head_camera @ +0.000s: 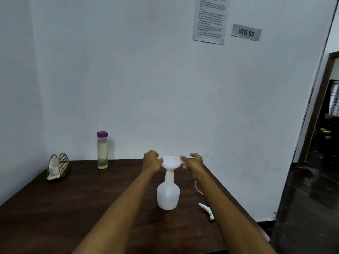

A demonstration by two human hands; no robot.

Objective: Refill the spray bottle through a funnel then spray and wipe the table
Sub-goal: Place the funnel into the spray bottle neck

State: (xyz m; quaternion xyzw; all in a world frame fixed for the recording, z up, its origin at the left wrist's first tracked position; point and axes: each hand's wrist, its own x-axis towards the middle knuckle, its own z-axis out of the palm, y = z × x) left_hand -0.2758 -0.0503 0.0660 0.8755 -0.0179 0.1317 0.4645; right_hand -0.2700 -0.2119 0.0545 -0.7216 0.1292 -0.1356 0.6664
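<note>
A white translucent spray bottle [168,194] stands uncapped on the dark wooden table [82,208]. A white funnel [171,162] sits in its neck. My left hand [151,160] holds the funnel's left rim, and my right hand [193,161] pinches the tab on its right rim. The bottle's white trigger spray head [206,209] with its thin tube lies on the table to the right, partly hidden by my right forearm. A tall clear bottle [102,150] with a purple cap and pale yellowish liquid stands at the back left by the wall.
A wire holder [59,167] with a white cloth sits at the table's far left. The table's right edge runs close beside my right arm. A printed sheet [211,19] and a "WS 05" label hang on the wall. A dark doorway opens at the right.
</note>
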